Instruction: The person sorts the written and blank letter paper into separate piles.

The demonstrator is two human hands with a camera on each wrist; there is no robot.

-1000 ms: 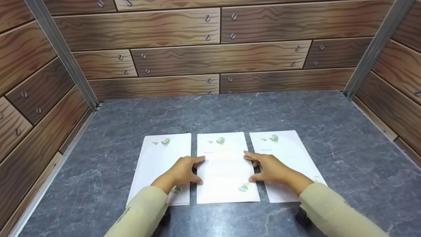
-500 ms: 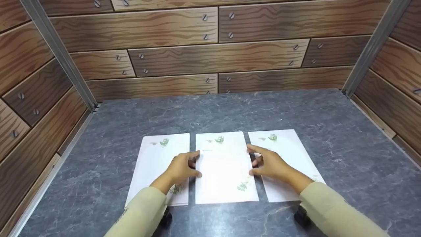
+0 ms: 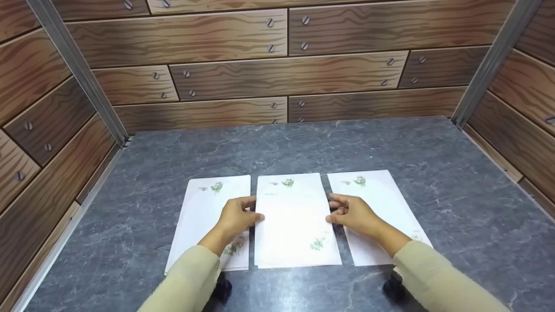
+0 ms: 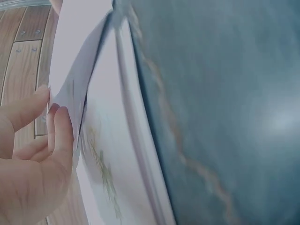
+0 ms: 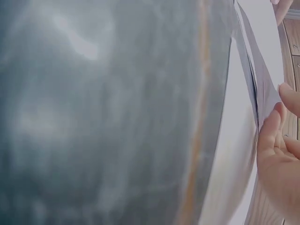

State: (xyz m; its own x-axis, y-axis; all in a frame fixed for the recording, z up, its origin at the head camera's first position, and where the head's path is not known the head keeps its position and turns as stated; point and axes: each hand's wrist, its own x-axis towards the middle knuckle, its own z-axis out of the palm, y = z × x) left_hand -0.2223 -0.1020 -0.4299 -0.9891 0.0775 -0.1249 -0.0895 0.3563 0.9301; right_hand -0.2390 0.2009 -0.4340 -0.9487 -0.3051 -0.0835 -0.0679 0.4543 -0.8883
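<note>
Three white paper stacks with small green floral prints lie side by side. My left hand [image 3: 235, 219] pinches the left edge of the top paper sheet [image 3: 295, 225] on the middle stack, thumb on top and fingers beneath. At the opposite edge, my right hand [image 3: 356, 216] pinches the same sheet. Both wrist views show the sheet [image 4: 70, 79] bowed up at its sides, with a gap opening over the paper below. The left paper stack [image 3: 204, 206] lies under my left forearm, and the right paper stack [image 3: 381, 197] is partly covered by my right hand.
The papers lie on a dark grey marbled table [image 3: 282, 151]. Wood-patterned panels [image 3: 225, 39] wall it at the back and both sides, with metal posts [image 3: 82, 78] in the corners. Black wrist devices [image 3: 394, 286] show under the sleeves.
Both hands have closed from beside the middle stack onto its side edges, sliding slightly farther up the page. The top sheet's edges are now raised and its print has shifted a little left.
</note>
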